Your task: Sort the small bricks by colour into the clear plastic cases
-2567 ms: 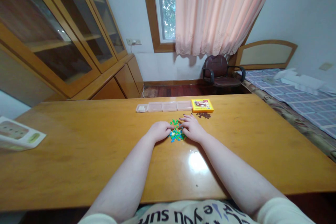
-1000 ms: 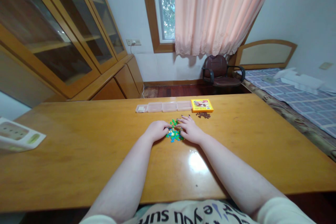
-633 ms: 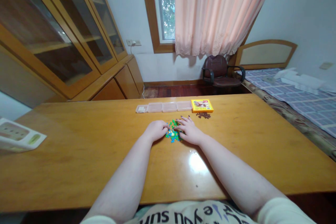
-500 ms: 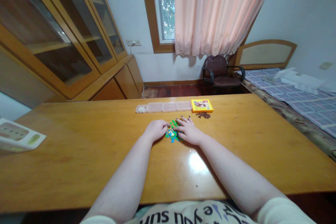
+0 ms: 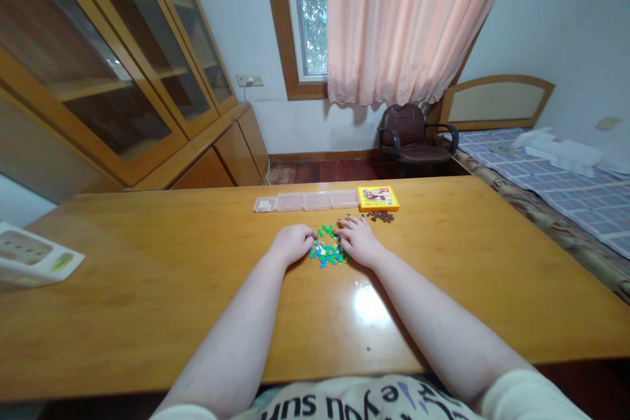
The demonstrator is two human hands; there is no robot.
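Note:
A loose pile of small green, blue and yellow pieces [image 5: 325,253] lies on the wooden table [image 5: 197,315]; they look like tiny toy bricks, too small to tell for certain. My left hand [image 5: 294,243] rests at the pile's left edge, fingers curled in, with the fingertips by the pieces. Whatever may be between those fingers is hidden. On the right edge of the pile lies my right hand [image 5: 360,240], open, palm down with its fingers apart. Just beyond its fingertips sits a separate heap of small brown pieces [image 5: 381,217].
Behind the pile stands a row of clear plastic compartments [image 5: 304,201], beside a yellow box [image 5: 378,198]. A white box with a window [image 5: 37,254] is at the table's left. A brown chair [image 5: 413,134] stands beyond the far edge.
My right hand has shifted slightly right, off the middle of the pile, baring more of the coloured pieces. My left hand stays nearly in place.

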